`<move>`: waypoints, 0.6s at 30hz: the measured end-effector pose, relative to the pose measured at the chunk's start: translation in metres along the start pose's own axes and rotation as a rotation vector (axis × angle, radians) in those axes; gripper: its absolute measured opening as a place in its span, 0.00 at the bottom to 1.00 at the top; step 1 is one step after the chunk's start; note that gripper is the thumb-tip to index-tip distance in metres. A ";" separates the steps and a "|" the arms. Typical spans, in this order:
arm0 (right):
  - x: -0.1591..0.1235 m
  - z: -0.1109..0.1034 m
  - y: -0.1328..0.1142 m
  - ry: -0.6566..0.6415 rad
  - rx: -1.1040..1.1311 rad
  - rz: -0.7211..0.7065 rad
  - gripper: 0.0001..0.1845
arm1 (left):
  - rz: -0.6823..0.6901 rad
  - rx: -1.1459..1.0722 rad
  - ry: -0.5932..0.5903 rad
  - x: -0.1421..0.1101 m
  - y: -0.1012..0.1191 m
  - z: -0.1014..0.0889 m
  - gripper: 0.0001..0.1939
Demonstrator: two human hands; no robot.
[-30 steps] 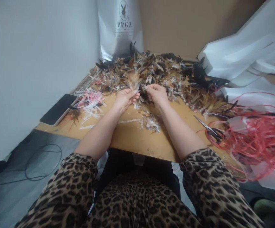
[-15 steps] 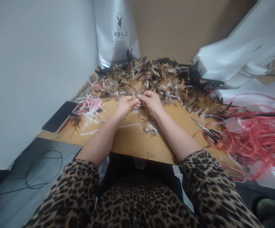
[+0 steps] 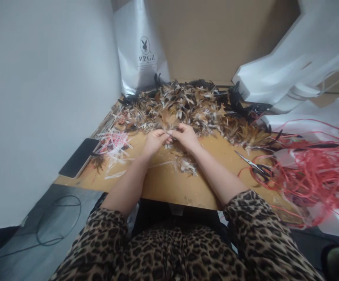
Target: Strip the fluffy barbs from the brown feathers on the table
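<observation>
Between my two hands a small bunch of brown feathers (image 3: pixel 168 118) stands upright, its tips fanned away from me. My left hand (image 3: pixel 155 141) pinches the base of the bunch from the left. From the other side, the thumb and fingers of my right hand (image 3: pixel 186 136) close on the same base, touching the left fingertips. The stems are hidden by the fingers. Just beyond lies a wide heap of brown and black feathers (image 3: pixel 193 97). A few loose feathers with whitish fluff (image 3: pixel 187 166) rest on the table below my right wrist.
On the tan tabletop (image 3: pixel 181 191), a phone (image 3: pixel 79 157) lies at the left edge beside pink and white strips (image 3: pixel 113 142). Scissors (image 3: pixel 254 164) lie at right, against tangled red ribbon (image 3: pixel 318 168). A silver bag (image 3: pixel 143 74) stands behind the feather heap; white bags (image 3: pixel 269 70) are at back right.
The view has tilted, so everything sits a little lower in the picture. Both hands keep their pinch on the feather bunch, with only slight finger movement.
</observation>
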State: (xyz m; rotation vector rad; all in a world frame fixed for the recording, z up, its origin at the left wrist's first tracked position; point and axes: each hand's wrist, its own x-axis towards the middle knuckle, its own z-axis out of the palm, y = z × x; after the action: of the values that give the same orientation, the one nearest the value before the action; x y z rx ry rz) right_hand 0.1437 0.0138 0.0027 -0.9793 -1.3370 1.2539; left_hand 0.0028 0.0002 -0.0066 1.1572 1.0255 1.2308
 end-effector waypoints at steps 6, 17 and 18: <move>0.000 -0.005 -0.005 -0.036 -0.195 -0.183 0.13 | 0.036 0.113 -0.013 -0.003 0.010 0.003 0.06; 0.001 -0.008 -0.007 0.032 -0.410 -0.399 0.11 | 0.085 0.103 -0.053 -0.002 0.006 0.001 0.06; 0.001 -0.008 -0.007 0.025 -0.411 -0.393 0.11 | 0.091 0.111 -0.059 -0.002 0.006 0.001 0.06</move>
State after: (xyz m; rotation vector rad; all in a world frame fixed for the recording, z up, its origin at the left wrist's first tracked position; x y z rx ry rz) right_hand 0.1518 0.0153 0.0098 -0.9418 -1.7086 0.6813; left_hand 0.0027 -0.0019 -0.0010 1.3318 1.0169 1.2159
